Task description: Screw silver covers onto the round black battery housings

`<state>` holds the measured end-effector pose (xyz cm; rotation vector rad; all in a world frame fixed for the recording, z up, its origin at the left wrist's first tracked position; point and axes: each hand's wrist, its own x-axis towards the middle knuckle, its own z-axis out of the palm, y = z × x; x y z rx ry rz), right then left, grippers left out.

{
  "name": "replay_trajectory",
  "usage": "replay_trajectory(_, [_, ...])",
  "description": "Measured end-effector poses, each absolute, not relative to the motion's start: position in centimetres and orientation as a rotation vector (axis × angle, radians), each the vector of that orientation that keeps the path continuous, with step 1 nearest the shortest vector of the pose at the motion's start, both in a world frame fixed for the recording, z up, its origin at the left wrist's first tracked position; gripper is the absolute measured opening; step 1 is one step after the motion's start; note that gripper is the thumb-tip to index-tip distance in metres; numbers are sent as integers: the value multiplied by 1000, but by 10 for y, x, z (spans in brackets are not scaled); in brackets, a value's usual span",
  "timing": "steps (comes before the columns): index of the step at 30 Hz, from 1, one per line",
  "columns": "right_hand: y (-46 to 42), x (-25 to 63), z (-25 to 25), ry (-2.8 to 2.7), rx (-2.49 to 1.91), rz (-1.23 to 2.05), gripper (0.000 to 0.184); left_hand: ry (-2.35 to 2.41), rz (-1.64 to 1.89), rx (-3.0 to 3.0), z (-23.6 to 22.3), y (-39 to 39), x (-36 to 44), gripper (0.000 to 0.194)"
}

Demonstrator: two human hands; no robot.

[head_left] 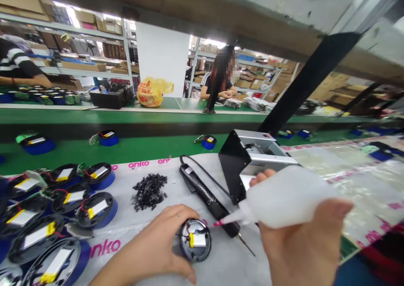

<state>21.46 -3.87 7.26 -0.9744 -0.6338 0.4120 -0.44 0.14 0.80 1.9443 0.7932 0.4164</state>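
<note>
My left hand [164, 244] grips a round black housing [186, 249] from its left side, thumb below and fingers above. A small silver battery [199, 240] with a yellow end sits inside that housing. In my right hand [299, 244] is a white squeeze bottle [284, 195], lying nearly level with its nozzle pointing left. The nozzle's pink-red tip is a little to the right of the housing, apart from it. Behind the nozzle lies a black electric screwdriver [206, 195], its bit toward the lower right.
Several blue-rimmed housings with batteries [96, 210] crowd the left side. A pile of small black parts [150, 191] lies on the printed white sheet [116, 231]. A grey and black machine [252, 151] stands behind the bottle. More housings [109, 137] sit on the green belt [151, 140]. Across it, a person [217, 79] sits.
</note>
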Motion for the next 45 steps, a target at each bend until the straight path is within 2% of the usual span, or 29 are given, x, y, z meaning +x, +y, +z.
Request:
replay_trajectory(1, [-36, 225, 85, -746, -947, 287, 55, 780, 397, 1938, 8, 2, -9, 74])
replay_trajectory(3, [-30, 249, 112, -1016, -936, -94, 53, 779, 389, 1950, 5, 5, -19, 75])
replay_trajectory(5, [-21, 275, 138, -1217, -1008, -476, 61, 805, 424, 1997, 3, 9, -27, 65])
replay_trajectory(7, [-8, 301, 158, -1365, -1118, -591, 70, 880, 488, 2011, 2, 13, -31, 49])
replay_trajectory(9, [10, 324, 167, -1637, -1281, -558, 73, 970, 559, 1934, 5, 15, -31, 34])
replay_trajectory(13, [39, 348, 158, -2033, -1446, -320, 57, 939, 781, 1517, 10, 17, -26, 24])
replay_trajectory(16, [34, 331, 142, -2048, -1428, -315, 42, 857, 958, 1154, 7, 16, -19, 24])
replay_trajectory(18, [16, 299, 130, -1991, -1375, -353, 40, 855, 1003, 1044, 4, 14, -14, 27])
replay_trajectory(21, [-14, 233, 109, -2139, -1286, -211, 28, 860, 1036, 944, 3, 11, -8, 32])
replay_trajectory(22, [-21, 212, 101, -2267, -1377, -94, 28, 856, 1045, 907, 3, 10, -6, 33])
replay_trajectory(26, [-31, 161, 68, -2560, -1560, -3, 30, 829, 1057, 786, 5, 5, -3, 39])
replay_trajectory(31, [-26, 170, 42, -2557, -1474, -80, 52, 710, 1018, 704, 4, -2, 2, 49])
replay_trajectory(33, [-23, 179, 41, -2575, -1393, -89, 54, 662, 974, 718, 3, -3, 0, 54])
replay_trajectory(35, [-21, 185, 43, -2569, -1350, -44, 49, 685, 969, 813, 3, -1, -5, 54])
replay_trajectory(37, [-19, 191, 46, -2538, -1319, 25, 48, 869, 1057, 1041, 3, 5, -13, 40])
replay_trajectory(40, [-20, 198, 50, -2492, -1297, 74, 47, 1270, 1251, 1715, -2, 17, -26, 18])
replay_trajectory(43, [-20, 202, 48, -2456, -1315, 56, 38, 1379, 1137, 2428, -14, 29, -31, 18])
replay_trajectory(45, [-19, 202, 47, -2441, -1316, 66, 37, 1387, 1005, 2616, -21, 34, -30, 19])
